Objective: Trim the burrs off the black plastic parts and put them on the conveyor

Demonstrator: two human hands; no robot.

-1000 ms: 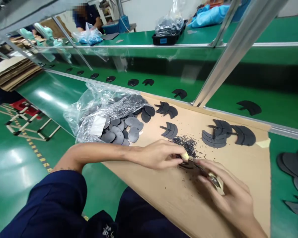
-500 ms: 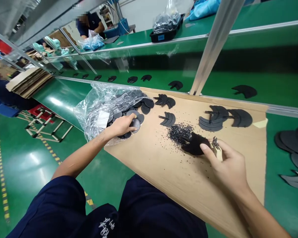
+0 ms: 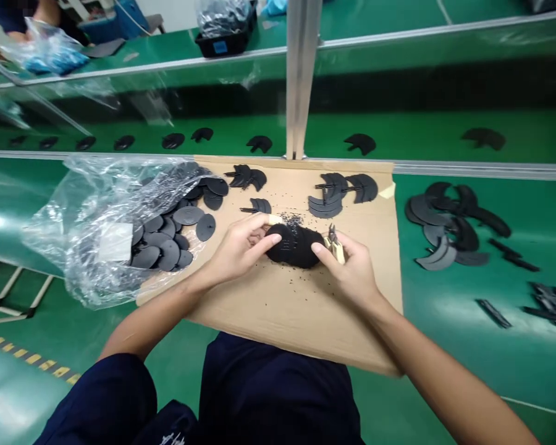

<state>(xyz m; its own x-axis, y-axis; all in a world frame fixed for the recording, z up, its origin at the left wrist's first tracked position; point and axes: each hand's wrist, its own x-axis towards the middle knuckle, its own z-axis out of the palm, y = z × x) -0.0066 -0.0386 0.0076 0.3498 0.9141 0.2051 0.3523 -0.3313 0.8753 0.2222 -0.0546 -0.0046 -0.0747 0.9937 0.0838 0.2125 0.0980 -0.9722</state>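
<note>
A black round rubber piece lies on the brown cardboard sheet, held from both sides. My left hand pinches its left edge, one fingertip taped. My right hand touches its right edge while gripping small cutting pliers with pale handles. Fine black trimmings are scattered just behind the piece.
A clear plastic bag of black discs spills onto the cardboard at left. Trimmed black pieces lie at the cardboard's far edge, more on the green table to the right. A metal post rises behind; the belt carries single pieces.
My left hand came back from the bag of discs to the piece in the middle. Both hands now meet on it. The head camera has swung right and down.
</note>
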